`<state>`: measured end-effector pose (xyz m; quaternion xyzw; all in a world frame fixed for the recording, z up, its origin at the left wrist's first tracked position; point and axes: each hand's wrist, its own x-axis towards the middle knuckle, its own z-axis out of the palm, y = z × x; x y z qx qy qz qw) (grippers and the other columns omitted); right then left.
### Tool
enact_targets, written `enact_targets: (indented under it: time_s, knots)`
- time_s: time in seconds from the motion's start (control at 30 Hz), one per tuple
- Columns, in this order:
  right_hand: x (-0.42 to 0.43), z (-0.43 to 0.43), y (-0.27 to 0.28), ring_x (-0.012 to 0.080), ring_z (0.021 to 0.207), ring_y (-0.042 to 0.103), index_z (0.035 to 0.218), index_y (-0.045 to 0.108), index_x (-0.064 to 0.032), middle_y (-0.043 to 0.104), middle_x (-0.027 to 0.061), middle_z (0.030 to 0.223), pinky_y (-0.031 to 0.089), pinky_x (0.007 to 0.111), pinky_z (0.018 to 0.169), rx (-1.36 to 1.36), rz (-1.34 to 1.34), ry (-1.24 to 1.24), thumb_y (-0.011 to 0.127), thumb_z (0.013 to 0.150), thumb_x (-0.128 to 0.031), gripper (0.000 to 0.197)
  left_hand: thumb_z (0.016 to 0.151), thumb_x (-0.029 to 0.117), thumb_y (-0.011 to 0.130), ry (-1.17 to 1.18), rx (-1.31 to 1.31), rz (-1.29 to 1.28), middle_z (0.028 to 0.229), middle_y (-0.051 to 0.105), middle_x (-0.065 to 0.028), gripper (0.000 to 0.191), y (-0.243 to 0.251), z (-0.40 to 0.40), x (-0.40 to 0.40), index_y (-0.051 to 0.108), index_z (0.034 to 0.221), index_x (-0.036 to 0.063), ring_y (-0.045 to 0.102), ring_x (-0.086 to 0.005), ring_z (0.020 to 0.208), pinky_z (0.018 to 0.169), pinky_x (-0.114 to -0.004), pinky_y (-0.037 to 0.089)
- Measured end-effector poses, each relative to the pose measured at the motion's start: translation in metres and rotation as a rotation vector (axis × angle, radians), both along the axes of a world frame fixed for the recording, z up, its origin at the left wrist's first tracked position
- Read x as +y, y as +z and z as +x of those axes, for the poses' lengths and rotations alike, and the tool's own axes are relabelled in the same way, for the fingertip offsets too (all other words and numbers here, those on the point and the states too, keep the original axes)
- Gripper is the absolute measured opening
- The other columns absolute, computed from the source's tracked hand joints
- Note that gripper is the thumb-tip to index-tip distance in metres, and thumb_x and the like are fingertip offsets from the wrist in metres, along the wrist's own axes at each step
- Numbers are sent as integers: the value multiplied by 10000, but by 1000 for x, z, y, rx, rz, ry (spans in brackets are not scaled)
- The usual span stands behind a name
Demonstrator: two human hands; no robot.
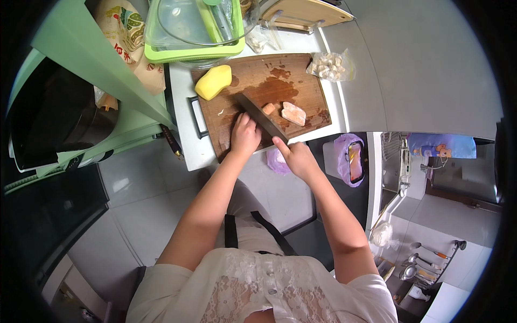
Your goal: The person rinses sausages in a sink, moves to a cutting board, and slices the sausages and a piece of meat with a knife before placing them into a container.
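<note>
My right hand [301, 159] grips the handle of a broad-bladed kitchen knife [260, 115], its blade slanting away to the left over a wet wooden cutting board [258, 66]. Beside the blade, my left hand [246, 134] rests low on the board with fingers curled; whatever lies under the fingertips is hidden. A small pinkish piece of food [268, 108] sits just right of the blade. Farther right lies a larger pale pink piece [293, 113], apparently frozen meat. At the board's far left corner is a peeled yellow vegetable [213, 82], probably a potato.
A clear bag of pale chunks [329, 66] overlaps the board's right corner. Behind stand a green-rimmed container [194, 54] and a wooden board [305, 14] in a rack. A black handle [196, 117] is left of the board. A phone [356, 161] lies on a purple bag [341, 161].
</note>
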<state>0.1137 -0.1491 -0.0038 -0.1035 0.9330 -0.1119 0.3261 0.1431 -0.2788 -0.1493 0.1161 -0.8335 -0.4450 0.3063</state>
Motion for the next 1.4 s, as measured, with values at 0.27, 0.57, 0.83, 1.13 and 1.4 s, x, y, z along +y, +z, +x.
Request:
enact_targets:
  time_s: [0.27,0.57,0.83,1.13,1.4]
  knots:
    - [10,26,13,448,754,613,682,618,77,595,306,685,482,474,677,91,10,-30,435,867,-634,758,673,14,669,99,-27,96,996,576,-176,312,6,13,0,619,981,-4,542,-374,965,840,-416,466]
    - [7,27,-2,441,795,622,725,639,87,610,313,726,485,476,730,74,30,8,405,860,-665,800,693,55,666,87,75,-47,983,615,-190,252,5,6,-3,636,937,-2,552,-386,962,882,-437,439]
    - [5,25,-2,464,792,601,740,606,102,593,311,709,467,466,735,-60,-3,-29,402,879,-641,783,723,107,649,67,65,-30,991,617,-171,286,11,6,-2,666,1008,96,555,-372,965,880,-432,436]
    - [5,18,-25,444,859,611,779,640,96,621,310,781,482,467,769,21,-56,41,353,853,-701,851,728,82,649,67,62,-14,974,622,-149,237,5,11,-4,657,963,47,559,-353,956,870,-418,441]
    - [8,18,-19,410,897,625,844,654,90,641,286,851,496,459,771,-37,53,-6,339,819,-749,896,766,62,647,-95,39,184,731,598,-112,84,98,31,-46,598,794,0,603,-259,667,581,-359,471]
